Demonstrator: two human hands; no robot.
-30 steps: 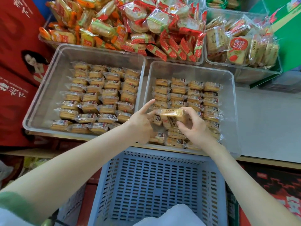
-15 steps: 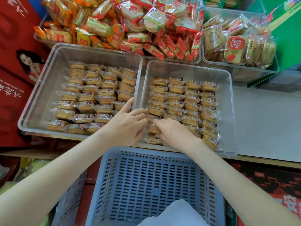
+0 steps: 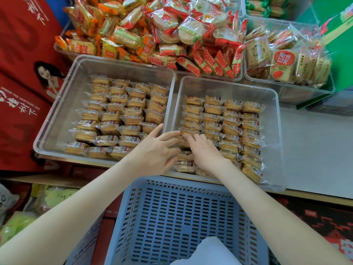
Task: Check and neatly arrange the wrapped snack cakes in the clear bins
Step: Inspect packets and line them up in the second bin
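Two clear bins stand side by side on the counter. The left bin (image 3: 57, 115) holds rows of wrapped snack cakes (image 3: 116, 115). The right bin (image 3: 271, 142) holds more rows of the same cakes (image 3: 233, 119). My left hand (image 3: 154, 150) reaches over the wall between the bins, its fingers spread flat on the cakes in the right bin's near left corner. My right hand (image 3: 204, 150) lies beside it, fingers pressing down on the same column of cakes. Neither hand grips a cake.
A blue slatted plastic basket (image 3: 172, 217) sits just below the bins, with a white cloth (image 3: 208, 251) in it. Behind the bins are bins piled with rice crackers (image 3: 172, 35) and biscuit packs (image 3: 282, 62). Red cartons (image 3: 21, 83) stand at the left.
One second ago my hands held a cake above the right bin. It went down into the near left column. Both hands now lie flat on the cakes there.
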